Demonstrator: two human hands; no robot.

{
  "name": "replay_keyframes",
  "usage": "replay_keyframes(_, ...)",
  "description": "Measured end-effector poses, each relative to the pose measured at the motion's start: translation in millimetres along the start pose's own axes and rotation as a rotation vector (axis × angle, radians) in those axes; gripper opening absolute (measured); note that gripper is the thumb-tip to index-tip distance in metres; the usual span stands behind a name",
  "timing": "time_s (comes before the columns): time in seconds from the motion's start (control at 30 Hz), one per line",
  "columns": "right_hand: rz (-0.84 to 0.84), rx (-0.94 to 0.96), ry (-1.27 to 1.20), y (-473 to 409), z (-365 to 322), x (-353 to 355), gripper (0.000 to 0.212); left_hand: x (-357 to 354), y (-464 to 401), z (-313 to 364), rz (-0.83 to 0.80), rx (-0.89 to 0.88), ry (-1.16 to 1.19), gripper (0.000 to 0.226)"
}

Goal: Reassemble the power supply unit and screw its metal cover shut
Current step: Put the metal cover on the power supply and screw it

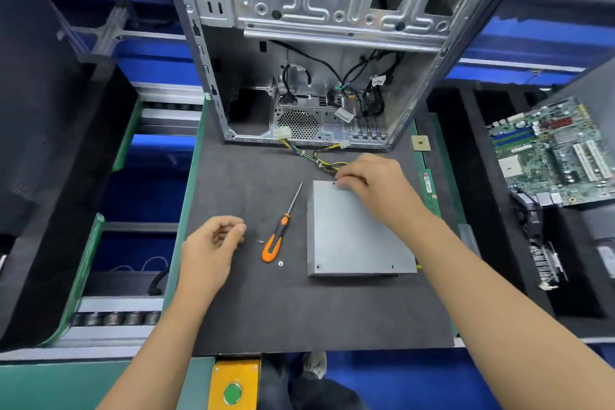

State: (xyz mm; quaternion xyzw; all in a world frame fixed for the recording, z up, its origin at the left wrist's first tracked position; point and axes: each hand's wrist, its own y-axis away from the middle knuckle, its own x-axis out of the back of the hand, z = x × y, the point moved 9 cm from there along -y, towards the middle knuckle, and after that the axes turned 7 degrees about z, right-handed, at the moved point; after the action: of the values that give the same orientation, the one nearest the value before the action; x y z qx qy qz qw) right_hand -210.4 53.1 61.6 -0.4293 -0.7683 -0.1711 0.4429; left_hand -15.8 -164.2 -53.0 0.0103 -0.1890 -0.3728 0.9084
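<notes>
The power supply unit (356, 230) lies flat on the dark mat, a grey metal box with its cover on top and small screw holes at the corners. A yellow and black cable bundle (324, 161) runs from its far side. My right hand (376, 186) rests on the cover's far left corner, its fingertips pinching a small screw at the hole there. My left hand (216, 240) hovers over the mat left of the unit with fingers curled and thumb against the index finger; I see nothing in it. An orange and black screwdriver (276, 236) lies between the hands.
Two loose screws (280, 263) lie beside the screwdriver handle. An open computer case (312, 43) stands upright at the back of the mat (266, 309). A memory stick (429, 186) lies right of the unit, and a motherboard (552, 153) and a graphics card (545, 263) sit in black foam further right.
</notes>
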Motion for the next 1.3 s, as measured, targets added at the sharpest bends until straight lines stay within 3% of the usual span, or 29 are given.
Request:
replay_keyframes(0.2, -0.014, -0.025, 0.040, -3, 0, -9, 0.010, 1, 0, -10, -0.021, 0.020, 0.008, 0.022)
replay_keyframes(0.43, -0.185, -0.032, 0.154, -13, -5, -16, 0.014, 0, 0, -14, -0.028, 0.009, -0.024, 0.027)
replay_keyframes(0.73, -0.219, -0.024, 0.180, -14, -3, -20, 0.018, 1, 1, -26, -0.020, 0.036, -0.029, 0.025)
replay_keyframes(0.93, -0.167, -0.012, 0.147, -10, -3, -17, 0.016, 2, 0, -32, -0.013, 0.059, -0.051, 0.014)
replay_keyframes(1.3, -0.119, -0.037, 0.092, -5, -1, -13, 0.016, 1, 2, -29, -0.012, 0.055, -0.028, 0.016)
